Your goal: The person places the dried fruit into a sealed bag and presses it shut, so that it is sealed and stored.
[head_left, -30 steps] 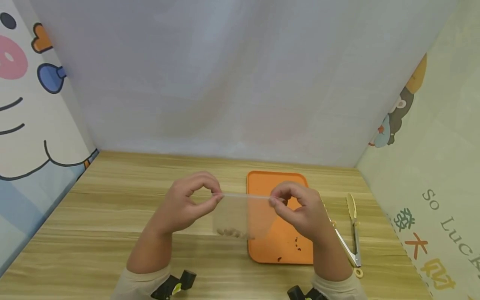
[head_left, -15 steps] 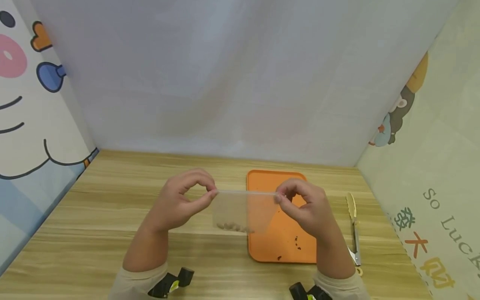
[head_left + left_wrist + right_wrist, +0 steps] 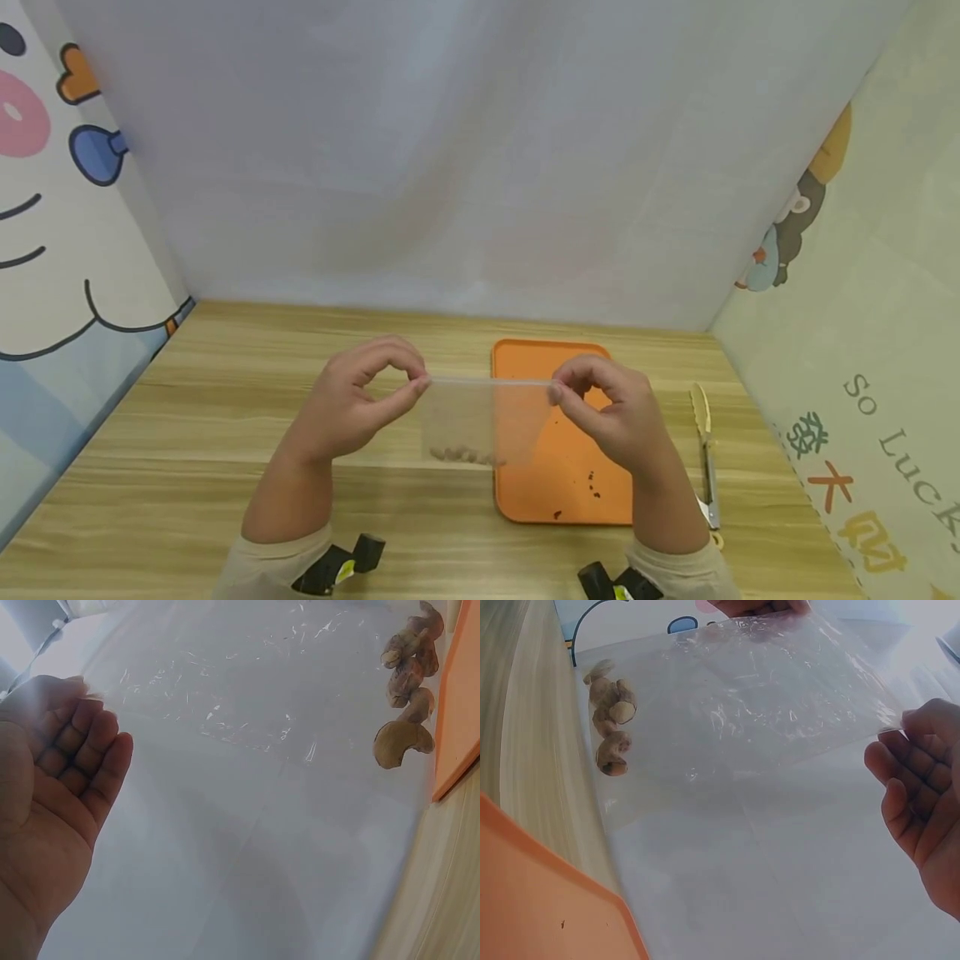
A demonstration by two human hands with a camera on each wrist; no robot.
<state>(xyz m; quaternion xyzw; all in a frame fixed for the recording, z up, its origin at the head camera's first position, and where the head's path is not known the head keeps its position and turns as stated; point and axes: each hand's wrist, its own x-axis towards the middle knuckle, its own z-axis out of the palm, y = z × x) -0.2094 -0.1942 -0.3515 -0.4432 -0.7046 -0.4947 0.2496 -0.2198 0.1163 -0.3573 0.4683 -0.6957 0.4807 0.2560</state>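
Note:
A clear plastic zip bag (image 3: 459, 417) hangs upright between both hands, its top edge drawn straight and level. My left hand (image 3: 367, 400) pinches the left end of that edge between thumb and forefinger. At the opposite end, the right hand (image 3: 609, 412) pinches the other top corner. Several skin-on cashews (image 3: 405, 739) lie in a row along the bottom of the bag. Seen from the right wrist, the cashews (image 3: 613, 750) sit behind the see-through film. The bag's right half overlaps the orange tray in the head view.
The orange tray (image 3: 525, 500) lies on the wooden table (image 3: 420, 533), with a few dark crumbs on it. Metal tongs (image 3: 707, 458) with yellowish tips lie to its right, partly hidden by the right forearm. A pale curtain (image 3: 450, 167) stands behind the table.
Both hands have moved apart and slightly up, the left one leftward and the right one rightward. The bag's top edge is now stretched wider and straighter, with the cashews still at its bottom.

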